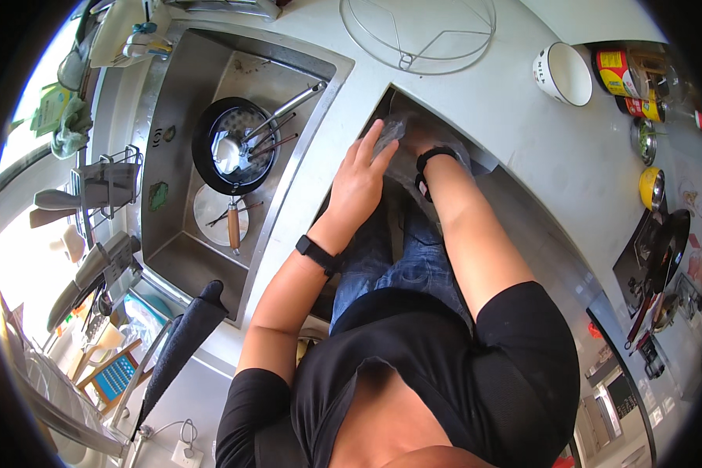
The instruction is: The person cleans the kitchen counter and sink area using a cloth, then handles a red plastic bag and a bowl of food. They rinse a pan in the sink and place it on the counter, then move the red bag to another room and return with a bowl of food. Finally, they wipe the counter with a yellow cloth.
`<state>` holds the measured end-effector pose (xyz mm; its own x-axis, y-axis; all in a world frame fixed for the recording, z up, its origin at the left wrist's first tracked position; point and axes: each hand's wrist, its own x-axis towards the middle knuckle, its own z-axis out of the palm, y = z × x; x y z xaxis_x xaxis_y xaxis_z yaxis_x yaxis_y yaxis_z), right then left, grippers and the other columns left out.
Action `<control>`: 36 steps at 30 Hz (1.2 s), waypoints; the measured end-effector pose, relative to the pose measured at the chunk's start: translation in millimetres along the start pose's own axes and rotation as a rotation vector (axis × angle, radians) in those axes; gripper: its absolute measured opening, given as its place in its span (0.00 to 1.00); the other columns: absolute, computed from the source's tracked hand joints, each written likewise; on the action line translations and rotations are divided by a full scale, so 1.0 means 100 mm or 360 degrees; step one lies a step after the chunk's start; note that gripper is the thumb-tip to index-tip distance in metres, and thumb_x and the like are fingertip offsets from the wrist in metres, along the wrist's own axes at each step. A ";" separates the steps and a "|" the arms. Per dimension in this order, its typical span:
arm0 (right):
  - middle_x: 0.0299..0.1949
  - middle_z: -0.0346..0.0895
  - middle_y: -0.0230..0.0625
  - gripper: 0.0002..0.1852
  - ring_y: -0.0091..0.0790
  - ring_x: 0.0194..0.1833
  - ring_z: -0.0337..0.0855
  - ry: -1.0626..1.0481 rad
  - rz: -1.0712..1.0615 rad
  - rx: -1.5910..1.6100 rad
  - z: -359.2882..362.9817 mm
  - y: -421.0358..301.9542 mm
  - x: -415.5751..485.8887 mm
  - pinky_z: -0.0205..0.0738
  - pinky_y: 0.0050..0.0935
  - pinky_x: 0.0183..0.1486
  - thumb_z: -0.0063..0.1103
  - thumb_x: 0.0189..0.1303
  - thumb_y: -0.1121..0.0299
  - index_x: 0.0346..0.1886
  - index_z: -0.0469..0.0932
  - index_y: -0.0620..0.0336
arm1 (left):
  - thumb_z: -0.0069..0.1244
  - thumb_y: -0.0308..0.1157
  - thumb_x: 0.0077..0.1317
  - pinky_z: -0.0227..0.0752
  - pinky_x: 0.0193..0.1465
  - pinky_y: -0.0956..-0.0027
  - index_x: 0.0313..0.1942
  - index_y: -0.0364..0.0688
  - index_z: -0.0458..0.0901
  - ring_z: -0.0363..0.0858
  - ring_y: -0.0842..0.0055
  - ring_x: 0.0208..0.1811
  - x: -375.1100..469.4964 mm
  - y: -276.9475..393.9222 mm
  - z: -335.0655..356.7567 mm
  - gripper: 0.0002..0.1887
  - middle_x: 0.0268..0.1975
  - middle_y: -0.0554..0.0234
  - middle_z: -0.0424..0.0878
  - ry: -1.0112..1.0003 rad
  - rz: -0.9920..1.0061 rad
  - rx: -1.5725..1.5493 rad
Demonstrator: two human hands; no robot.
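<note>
My left hand [360, 178] is over the counter's inner edge, fingers apart, with its fingertips beside a clear plastic bag [393, 131]. My right hand [419, 139] reaches down inside that bag, below the countertop's level. The plastic and the wrist hide its fingers, so I cannot tell whether it grips anything. Crumpled film wraps around the right wrist, near a black band [436, 153]. Both hands are in the corner where the two runs of white countertop [503, 126] meet.
To the left, a steel sink [210, 76] holds a dark pan [202, 143] with liquid, a ladle [292, 102] and chopsticks. A white plate [202, 213] lies under its handle. A round wire rack [406, 60], a white bowl [573, 73] and several jars stand on the counter.
</note>
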<state>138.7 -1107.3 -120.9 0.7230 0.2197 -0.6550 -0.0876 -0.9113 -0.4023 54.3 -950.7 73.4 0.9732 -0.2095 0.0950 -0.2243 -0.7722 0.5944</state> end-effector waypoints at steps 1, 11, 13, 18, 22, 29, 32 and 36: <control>0.60 0.62 0.49 0.21 0.45 0.60 0.65 0.0019 -0.0035 -0.0071 0.05 0.06 0.01 0.60 0.38 0.60 0.38 0.64 0.62 0.59 0.65 0.56 | 0.42 0.16 0.52 0.70 0.50 0.63 0.50 0.40 0.74 0.70 0.59 0.52 0.02 0.00 0.01 0.22 0.62 0.54 0.61 -0.0043 0.0029 0.0017; 0.44 0.73 0.46 0.14 0.50 0.47 0.72 0.0364 -0.0550 0.0391 -0.68 0.15 -1.90 0.68 0.39 0.48 0.51 0.58 0.68 0.47 0.72 0.61 | 0.42 0.18 0.50 0.68 0.51 0.64 0.49 0.38 0.73 0.68 0.63 0.55 0.27 -0.02 -0.01 0.23 0.61 0.60 0.63 -0.0100 0.0171 0.0245; 0.44 0.73 0.45 0.13 0.49 0.47 0.72 0.0415 -0.0547 0.0368 -0.69 0.12 -2.16 0.68 0.38 0.48 0.51 0.58 0.68 0.46 0.73 0.61 | 0.43 0.18 0.50 0.65 0.54 0.63 0.49 0.39 0.73 0.65 0.64 0.58 0.31 0.01 -0.02 0.23 0.61 0.62 0.63 -0.0045 0.0361 0.0461; 0.44 0.73 0.42 0.14 0.46 0.47 0.73 0.0656 -0.0630 0.0295 -0.55 0.15 -2.30 0.69 0.36 0.48 0.51 0.58 0.69 0.47 0.72 0.60 | 0.44 0.23 0.48 0.59 0.56 0.67 0.48 0.39 0.73 0.62 0.68 0.59 0.29 0.07 0.00 0.22 0.59 0.63 0.66 -0.0219 0.0684 0.0600; 0.42 0.74 0.43 0.13 0.45 0.44 0.74 0.0507 -0.0831 0.0270 -0.39 0.23 -2.41 0.69 0.37 0.46 0.53 0.56 0.68 0.45 0.73 0.60 | 0.45 0.26 0.49 0.62 0.50 0.66 0.47 0.40 0.73 0.69 0.69 0.49 0.14 -0.02 0.12 0.21 0.46 0.64 0.73 -0.0402 0.0842 0.0500; 0.35 0.74 0.45 0.09 0.49 0.40 0.74 0.0456 -0.0350 0.0600 0.11 0.73 -2.30 0.69 0.40 0.43 0.52 0.58 0.66 0.37 0.71 0.60 | 0.44 0.27 0.51 0.65 0.48 0.64 0.47 0.40 0.71 0.71 0.65 0.45 -0.23 -0.37 0.50 0.19 0.37 0.58 0.74 -0.0560 0.0047 0.0780; 0.36 0.77 0.44 0.12 0.43 0.42 0.76 0.0400 -0.0178 0.0872 0.35 1.03 -2.10 0.69 0.36 0.45 0.48 0.62 0.63 0.42 0.72 0.60 | 0.41 0.26 0.56 0.62 0.55 0.59 0.48 0.40 0.69 0.69 0.58 0.52 -0.30 -0.57 0.74 0.17 0.47 0.50 0.73 -0.0539 -0.0608 0.0378; 0.38 0.79 0.41 0.13 0.36 0.43 0.77 0.0481 -0.0090 0.1313 0.56 1.29 -1.76 0.69 0.30 0.46 0.46 0.63 0.64 0.43 0.74 0.62 | 0.38 0.29 0.61 0.56 0.62 0.64 0.55 0.37 0.63 0.64 0.61 0.60 -0.22 -0.90 1.04 0.21 0.57 0.47 0.68 -0.0372 -0.1224 -0.0573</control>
<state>-37.8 -1244.0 -93.1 0.8815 0.0488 -0.4697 -0.4288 -0.3341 -0.8394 47.7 -938.5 -65.0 0.8037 0.1428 -0.5776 0.5570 -0.5221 0.6459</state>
